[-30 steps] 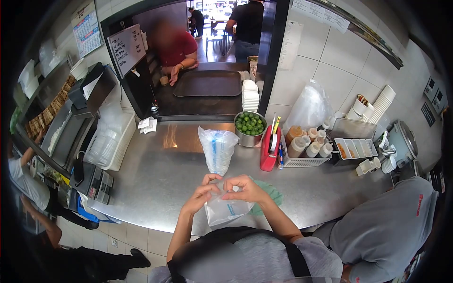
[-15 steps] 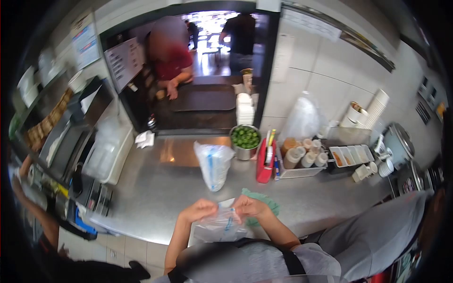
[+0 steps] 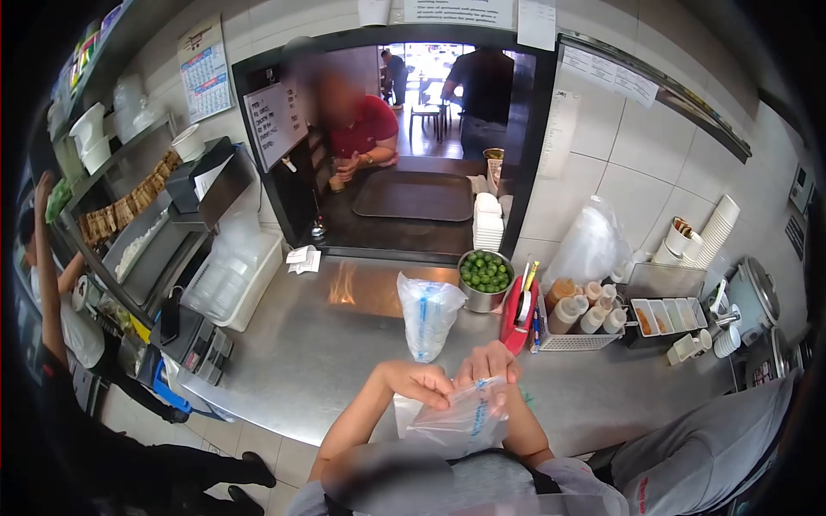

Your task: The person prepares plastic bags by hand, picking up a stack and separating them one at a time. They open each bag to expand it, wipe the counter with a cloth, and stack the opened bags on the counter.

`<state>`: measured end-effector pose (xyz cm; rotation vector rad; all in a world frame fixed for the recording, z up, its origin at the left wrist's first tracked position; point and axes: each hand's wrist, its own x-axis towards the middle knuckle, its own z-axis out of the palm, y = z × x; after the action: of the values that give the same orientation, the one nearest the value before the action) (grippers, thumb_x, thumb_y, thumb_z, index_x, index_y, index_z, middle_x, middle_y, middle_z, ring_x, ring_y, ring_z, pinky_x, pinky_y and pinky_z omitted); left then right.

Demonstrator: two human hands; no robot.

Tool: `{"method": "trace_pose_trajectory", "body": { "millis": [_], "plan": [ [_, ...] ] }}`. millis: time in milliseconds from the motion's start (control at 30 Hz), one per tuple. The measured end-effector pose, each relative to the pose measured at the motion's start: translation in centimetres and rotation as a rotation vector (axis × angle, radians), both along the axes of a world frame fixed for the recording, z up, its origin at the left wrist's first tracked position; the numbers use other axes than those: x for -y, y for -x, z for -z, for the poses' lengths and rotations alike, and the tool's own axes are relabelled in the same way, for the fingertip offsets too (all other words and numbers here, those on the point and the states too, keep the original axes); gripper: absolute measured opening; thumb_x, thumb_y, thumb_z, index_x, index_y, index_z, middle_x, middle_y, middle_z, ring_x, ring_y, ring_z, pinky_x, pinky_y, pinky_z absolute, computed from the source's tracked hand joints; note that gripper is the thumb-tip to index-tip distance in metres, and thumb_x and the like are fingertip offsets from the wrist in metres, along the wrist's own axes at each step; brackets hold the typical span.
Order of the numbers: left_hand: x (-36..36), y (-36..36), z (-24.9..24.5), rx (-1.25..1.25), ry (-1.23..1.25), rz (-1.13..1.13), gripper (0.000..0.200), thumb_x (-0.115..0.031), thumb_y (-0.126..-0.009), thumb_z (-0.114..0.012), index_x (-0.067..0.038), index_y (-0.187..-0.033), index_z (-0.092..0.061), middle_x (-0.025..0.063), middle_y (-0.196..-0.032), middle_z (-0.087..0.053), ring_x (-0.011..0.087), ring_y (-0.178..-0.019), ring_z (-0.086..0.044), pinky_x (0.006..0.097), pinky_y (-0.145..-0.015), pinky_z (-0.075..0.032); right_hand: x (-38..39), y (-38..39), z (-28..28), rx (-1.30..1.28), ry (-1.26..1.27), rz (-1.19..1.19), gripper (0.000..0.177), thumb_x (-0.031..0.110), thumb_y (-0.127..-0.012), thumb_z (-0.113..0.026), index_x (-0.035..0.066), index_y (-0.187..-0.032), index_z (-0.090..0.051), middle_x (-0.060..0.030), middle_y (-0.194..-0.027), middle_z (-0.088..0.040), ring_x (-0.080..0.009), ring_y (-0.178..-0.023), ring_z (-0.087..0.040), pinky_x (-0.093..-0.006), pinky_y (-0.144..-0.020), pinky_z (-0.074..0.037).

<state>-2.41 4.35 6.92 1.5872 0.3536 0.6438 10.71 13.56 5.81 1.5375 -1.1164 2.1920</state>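
A see-through plastic bag [image 3: 465,421] with blue print hangs in front of my body, low over the counter's near edge. My left hand [image 3: 420,383] pinches its upper left edge between thumb and fingers. Behind the bag's top right corner, my right hand [image 3: 489,365] is closed on it with curled fingers. Part of something white [image 3: 403,414] shows below my left wrist. A green piece [image 3: 527,397] peeks out beside my right forearm, mostly hidden. Beyond my hands stands another filled plastic bag [image 3: 428,318], white with blue print, upright on the steel counter [image 3: 284,361].
A metal pot of small green citrus [image 3: 485,273], a red tape dispenser [image 3: 519,314] and a basket of squeeze bottles [image 3: 578,340] line the counter's back right. A dark tray [image 3: 413,196] lies in the pass-through, where a person in red leans. Another grey-clothed person [image 3: 714,447] stands close on the right.
My hands have shifted right with the bag and turned it; my right hand is now higher and behind its edge. The camera view has swung, and the green piece is more covered.
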Motion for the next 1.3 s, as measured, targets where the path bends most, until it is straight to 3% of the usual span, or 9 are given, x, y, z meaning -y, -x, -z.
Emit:
{"method": "trace_pose_trajectory", "body": {
  "millis": [100, 200, 333, 633, 833, 933, 967, 1067, 1300],
  "plan": [
    [-0.6, 2.7, 2.0, 0.404, -0.183, -0.299, 0.021, -0.018, -0.083, -0.06, 0.0, -0.072, -0.063, 0.0052, -0.067, -0.059, 0.0094, -0.06, -0.051, 0.0236, -0.052, -0.039, 0.0, -1.5, 0.3, 0.269, 0.103, 0.377, 0.033, 0.028, -0.078, -0.063, -0.003, -0.066, -0.064, -0.0149, -0.073, -0.061, -0.0201, -0.063, -0.053, -0.0313, -0.053, -0.038],
    [-1.7, 2.8, 1.5, 0.901, -0.071, -0.223, 0.019, -0.017, -0.082, -0.06, 0.0, -0.073, -0.063, 0.0041, -0.07, -0.061, 0.0064, -0.059, -0.05, 0.0205, -0.052, -0.037, 0.1, -0.7, 1.3, 0.4, 0.296, 0.558, 0.03, 0.026, -0.076, -0.065, -0.004, -0.073, -0.063, -0.0142, -0.078, -0.059, -0.0201, -0.066, -0.053, -0.0304, -0.053, -0.039],
    [-1.6, 5.3, 1.0, 0.257, 0.043, -0.611, 0.011, -0.011, -0.081, -0.06, -0.001, -0.078, -0.063, 0.0012, -0.07, -0.061, 0.0038, -0.061, -0.05, 0.0186, -0.053, -0.036, -1.9, -1.0, 1.5, 0.432, 0.58, 0.179, 0.035, 0.029, -0.077, -0.064, -0.003, -0.09, -0.059, -0.0107, -0.076, -0.056, -0.0205, -0.071, -0.056, -0.0298, -0.061, -0.046],
    [-7.6, 6.4, 2.2, -0.18, -0.563, -1.557, 0.008, 0.0, -0.074, -0.06, -0.001, -0.082, -0.06, 0.0058, -0.085, -0.059, 0.0105, -0.063, -0.058, 0.0229, -0.055, -0.047, -5.0, 3.2, 2.8, 0.749, 0.457, 1.453, 0.007, 0.011, -0.082, -0.06, 0.006, -0.083, -0.057, 0.0045, -0.066, -0.055, -0.0006, -0.057, -0.047, -0.015, -0.05, -0.037],
    [-9.6, 6.0, 7.2, -0.174, 0.008, -1.702, 0.015, -0.012, -0.082, -0.052, -0.001, -0.092, -0.056, 0.0087, -0.079, -0.06, 0.0138, -0.051, -0.056, 0.0266, -0.048, -0.045, -9.6, 7.3, 14.5, 0.815, 0.314, 1.607, 0.008, 0.005, -0.079, -0.055, 0.005, -0.085, -0.049, -0.0002, -0.076, -0.051, -0.0072, -0.067, -0.046, -0.0201, -0.059, -0.039],
    [-12.0, 8.4, 13.8, -0.127, -0.324, -1.719, 0.016, -0.015, -0.085, -0.048, -0.001, -0.092, -0.052, 0.0149, -0.074, -0.06, 0.0221, -0.054, -0.06, 0.0327, -0.051, -0.046, -7.4, 6.7, 10.7, 0.739, -0.047, 1.788, 0.007, 0.003, -0.079, -0.052, 0.004, -0.084, -0.048, -0.0014, -0.077, -0.049, -0.0097, -0.07, -0.045, -0.0206, -0.064, -0.039],
    [-11.7, 8.3, 14.4, -0.127, -0.206, -1.693, 0.016, -0.016, -0.086, -0.047, -0.001, -0.091, -0.051, 0.015, -0.074, -0.06, 0.022, -0.053, -0.06, 0.0328, -0.049, -0.046, -7.2, 6.7, 9.9, 0.997, 0.226, 1.532, 0.005, 0.004, -0.078, -0.051, 0.003, -0.082, -0.049, -0.0041, -0.077, -0.053, -0.0112, -0.073, -0.051, -0.0221, -0.065, -0.042],
    [-10.4, 7.1, 16.3, -0.13, 0.136, -1.664, 0.017, -0.017, -0.087, -0.046, -0.001, -0.09, -0.05, 0.0147, -0.075, -0.06, 0.0214, -0.049, -0.058, 0.0331, -0.044, -0.045, -7.5, 6.7, 10.9, 1.412, 0.238, 1.421, 0.008, 0.003, -0.078, -0.051, 0.001, -0.085, -0.052, -0.0078, -0.079, -0.057, -0.0145, -0.079, -0.057, -0.0244, -0.067, -0.044],
    [-10.5, 5.6, 22.3, -0.187, 0.456, -1.811, 0.013, -0.018, -0.088, -0.046, -0.006, -0.091, -0.048, 0.0112, -0.07, -0.058, 0.0176, -0.043, -0.053, 0.0315, -0.036, -0.041, -9.2, 8.5, 21.2, 1.334, 0.107, 1.752, 0.023, 0.003, -0.08, -0.051, -0.001, -0.103, -0.052, -0.0103, -0.088, -0.06, -0.0177, -0.083, -0.058, -0.0298, -0.072, -0.044]
  ]
}}
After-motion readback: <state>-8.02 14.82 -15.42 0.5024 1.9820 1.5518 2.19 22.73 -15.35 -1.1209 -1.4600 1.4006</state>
